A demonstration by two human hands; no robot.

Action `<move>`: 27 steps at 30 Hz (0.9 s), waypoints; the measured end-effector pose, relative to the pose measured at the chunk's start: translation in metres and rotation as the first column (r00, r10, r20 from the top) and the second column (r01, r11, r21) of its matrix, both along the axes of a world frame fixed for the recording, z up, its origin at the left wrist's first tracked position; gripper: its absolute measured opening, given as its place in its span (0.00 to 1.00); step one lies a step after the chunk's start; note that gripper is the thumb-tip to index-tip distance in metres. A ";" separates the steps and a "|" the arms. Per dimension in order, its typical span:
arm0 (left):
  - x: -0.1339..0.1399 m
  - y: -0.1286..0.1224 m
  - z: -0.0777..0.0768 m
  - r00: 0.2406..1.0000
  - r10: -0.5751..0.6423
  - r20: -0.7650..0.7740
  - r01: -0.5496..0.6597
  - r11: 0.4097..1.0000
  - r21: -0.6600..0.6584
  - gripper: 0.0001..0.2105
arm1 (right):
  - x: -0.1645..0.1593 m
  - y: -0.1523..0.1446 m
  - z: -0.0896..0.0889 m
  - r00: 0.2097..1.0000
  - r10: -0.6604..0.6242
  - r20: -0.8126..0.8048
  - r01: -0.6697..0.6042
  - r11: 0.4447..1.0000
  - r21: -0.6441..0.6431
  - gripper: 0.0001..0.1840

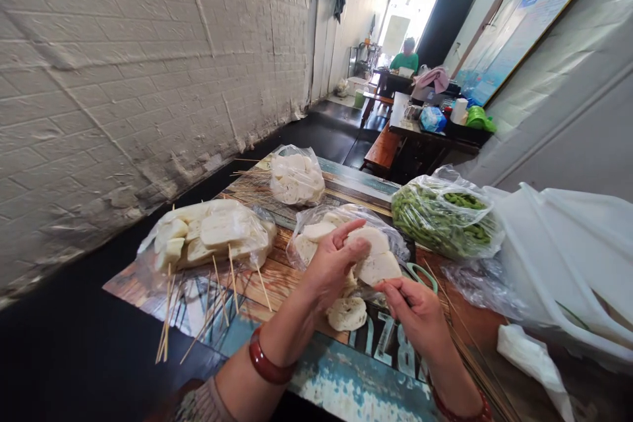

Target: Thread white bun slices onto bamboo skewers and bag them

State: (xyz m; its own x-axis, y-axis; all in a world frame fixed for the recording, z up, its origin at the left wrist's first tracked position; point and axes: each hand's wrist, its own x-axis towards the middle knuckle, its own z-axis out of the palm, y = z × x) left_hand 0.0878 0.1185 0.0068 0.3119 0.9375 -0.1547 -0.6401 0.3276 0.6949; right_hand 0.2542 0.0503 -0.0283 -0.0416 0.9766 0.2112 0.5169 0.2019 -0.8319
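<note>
Person's L hand (337,258) over white slices (380,267), R hand (419,311) at edge; can't tell either grip. Tabletop ltrs (386,337) incl. "Z8"; poster (534,16) txt illegible.

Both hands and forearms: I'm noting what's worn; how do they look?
The left hand is ungloved, with a glossy reddish-brown bangle and a brownish-grey knitted sleeve. The right hand, also ungloved, has a reddish band, partly out of frame.

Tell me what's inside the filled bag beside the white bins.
The clear bag holds a heap of green pieces. The outer ones show through the plastic; those deeper in are covered.
</note>
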 end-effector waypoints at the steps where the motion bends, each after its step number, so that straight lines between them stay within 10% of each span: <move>1: -0.001 0.000 0.001 1.000 -0.002 0.013 0.002 1.000 0.003 0.27 | 0.000 0.000 -0.001 1.000 -0.004 -0.010 0.004 1.000 -0.005 0.20; 27: -0.006 -0.020 0.005 0.974 -0.057 -0.220 0.122 0.948 0.295 0.19 | -0.013 -0.002 -0.011 0.944 -0.241 0.226 0.131 0.901 0.413 0.23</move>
